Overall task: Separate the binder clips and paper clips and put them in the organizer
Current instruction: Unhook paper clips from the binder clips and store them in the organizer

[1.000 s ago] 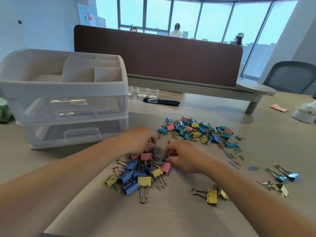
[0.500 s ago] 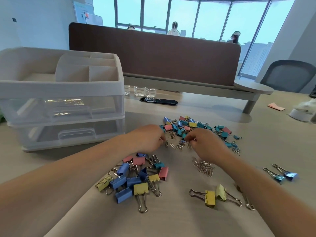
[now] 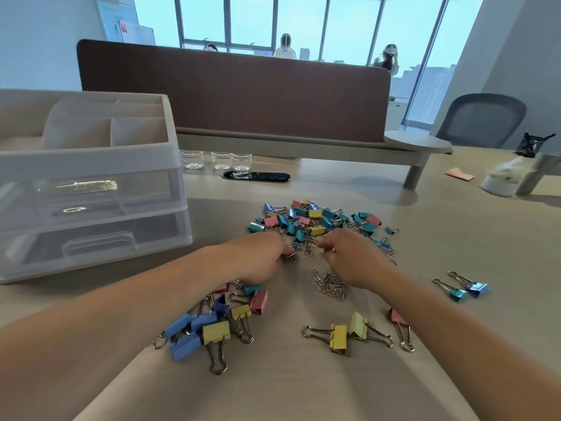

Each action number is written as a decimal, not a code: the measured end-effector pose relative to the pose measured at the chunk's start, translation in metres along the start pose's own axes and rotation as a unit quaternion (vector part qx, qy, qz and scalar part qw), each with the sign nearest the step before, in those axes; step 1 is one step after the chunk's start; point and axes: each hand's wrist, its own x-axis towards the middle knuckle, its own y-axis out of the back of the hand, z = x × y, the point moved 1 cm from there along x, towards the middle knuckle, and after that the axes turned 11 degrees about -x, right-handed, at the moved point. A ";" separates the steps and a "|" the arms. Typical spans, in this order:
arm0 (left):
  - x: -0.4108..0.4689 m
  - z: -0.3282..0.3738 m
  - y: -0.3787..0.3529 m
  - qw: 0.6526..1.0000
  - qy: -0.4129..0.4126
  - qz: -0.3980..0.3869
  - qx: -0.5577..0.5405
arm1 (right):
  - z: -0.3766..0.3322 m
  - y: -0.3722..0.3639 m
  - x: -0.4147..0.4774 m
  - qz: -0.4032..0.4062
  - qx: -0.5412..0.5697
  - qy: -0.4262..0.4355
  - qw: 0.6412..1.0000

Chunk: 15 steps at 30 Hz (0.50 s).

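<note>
One organizer (image 3: 88, 161) with two drawers (image 3: 97, 241), three clear cups (image 3: 220, 160) just right of the organizer, three loose big binder clips (image 3: 338, 337) and two blue binder clips (image 3: 455, 294) farther right, one pile of paper clips (image 3: 329, 284), small binder clips (image 3: 315, 221) too many to count

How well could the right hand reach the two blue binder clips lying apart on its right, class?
Probably yes: the two blue binder clips lie on bare table right of the right hand, with nothing between; it need only swing sideways from the mixed pile.

Both bare forearms are stretched forward, converging. The left hand (image 3: 258, 258) and right hand (image 3: 349, 258) are held knuckles-up, close together, fingers curled toward each other; any grip is hidden.
</note>
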 end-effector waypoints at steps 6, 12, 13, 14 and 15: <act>0.010 0.012 -0.006 0.998 -0.009 0.002 0.067 | -0.002 -0.001 0.005 -0.027 -0.055 0.035 0.998; 0.011 0.015 -0.011 0.995 -0.032 0.000 0.099 | -0.002 0.002 -0.003 -0.045 -0.071 0.068 0.994; 0.009 0.014 -0.012 0.994 -0.038 0.004 0.099 | 0.000 0.001 -0.005 -0.044 -0.065 0.068 0.995; 0.008 0.013 -0.013 0.994 -0.044 0.007 0.100 | 0.001 0.001 -0.009 -0.043 -0.058 0.068 0.995; 0.006 0.013 -0.014 0.994 -0.050 0.012 0.099 | 0.003 0.002 -0.013 -0.043 -0.053 0.068 0.995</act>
